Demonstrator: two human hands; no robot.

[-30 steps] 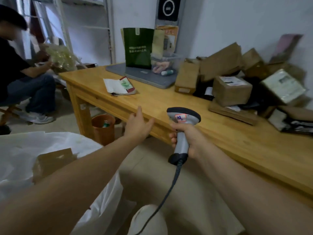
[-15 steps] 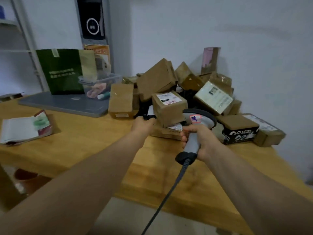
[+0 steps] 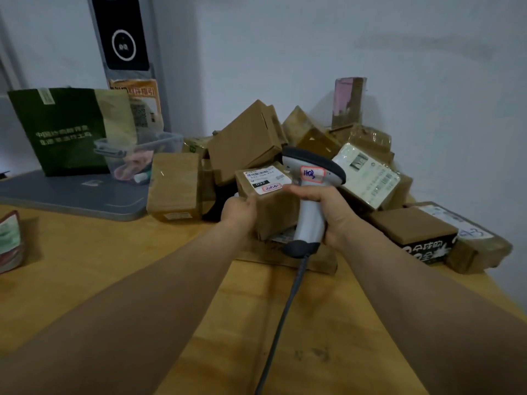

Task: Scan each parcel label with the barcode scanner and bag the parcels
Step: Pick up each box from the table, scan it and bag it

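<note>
Parcel (image 3: pixel 275 215), left hand (image 3: pixel 238 209) gripping its left edge, right hand (image 3: pixel 328 209) fingers curled round barcode scanner (image 3: pixel 309 220), seemingly against right edge

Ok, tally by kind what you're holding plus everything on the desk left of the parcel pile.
Parcel, gripped by left hand: 1
Barcode scanner, in right hand: 1
Green bag: 1
Clear tub: 1
Grey slab: 1
Orange sign: 1
Packet at left edge: 1
Total: 7

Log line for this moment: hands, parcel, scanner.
step: pre-scan | left hand: grips labelled parcel | right hand: holds barcode scanner | label: faces up
</note>
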